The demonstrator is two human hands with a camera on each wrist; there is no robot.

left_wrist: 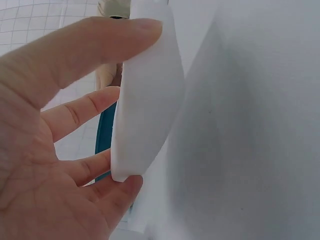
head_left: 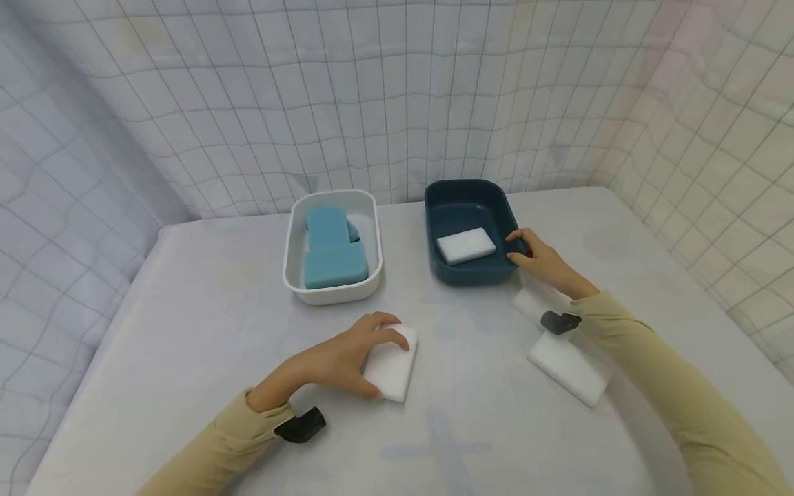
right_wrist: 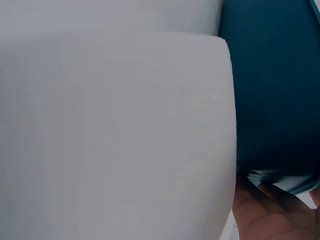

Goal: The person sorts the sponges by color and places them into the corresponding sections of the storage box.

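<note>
My left hand (head_left: 350, 355) holds a white sponge (head_left: 392, 368) at the table's middle. In the left wrist view, the thumb lies on one side of the sponge (left_wrist: 150, 95) and fingertips touch its opposite edges. At the right rim of a dark blue container (head_left: 469, 277), my right hand (head_left: 546, 263) reaches in with thumb and fingers spread apart. Another white sponge (head_left: 465, 246) lies inside that container, just apart from the fingertips. In the right wrist view, a white sponge (right_wrist: 120, 135) covers much of the frame, and the right fingers (right_wrist: 270, 215) show beside the container's wall (right_wrist: 275, 90).
A white container (head_left: 288, 255) with several blue sponges (head_left: 335, 265) stands left of the dark blue one. Two white sponges lie on the table near the right forearm: one (head_left: 571, 368) in front, the other (head_left: 535, 303) partly hidden by the wrist. Grid-patterned cloth (head_left: 372, 96) hangs around the table.
</note>
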